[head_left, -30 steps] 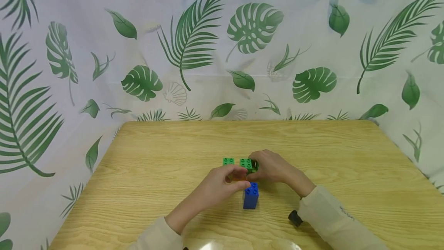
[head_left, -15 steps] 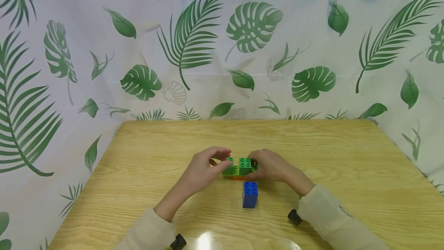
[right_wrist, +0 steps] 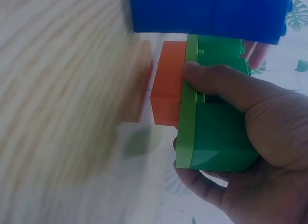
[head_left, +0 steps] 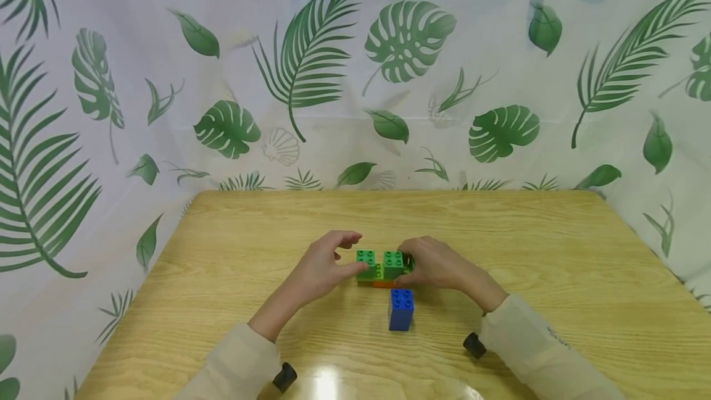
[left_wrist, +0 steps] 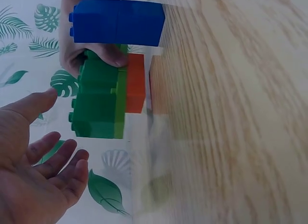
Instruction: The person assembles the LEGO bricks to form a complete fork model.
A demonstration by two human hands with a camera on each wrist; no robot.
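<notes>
My right hand (head_left: 436,264) grips a toy-brick build at its right end, its thumb on the light green plate (right_wrist: 187,123) and its fingers behind. Dark green bricks (head_left: 393,260) stand on that plate; an orange brick (left_wrist: 135,84) is underneath. One green brick (right_wrist: 221,137) is partly covered by my right hand. Beside the left end, my left hand (head_left: 316,267) is spread with nothing in it; the left wrist view shows it apart from the left green brick (left_wrist: 94,123). Two stacked blue bricks (head_left: 401,310) stand upright just in front of the build.
Everything stands on a wood-grain table (head_left: 266,215). A leaf-printed curtain (head_left: 333,91) hangs behind its far edge. Black camera pieces (head_left: 285,377) stick out from both sleeves.
My left hand has moved left and back from in front of the build to its left end, uncovering the left green brick and the orange brick. My right hand keeps its grip in place.
</notes>
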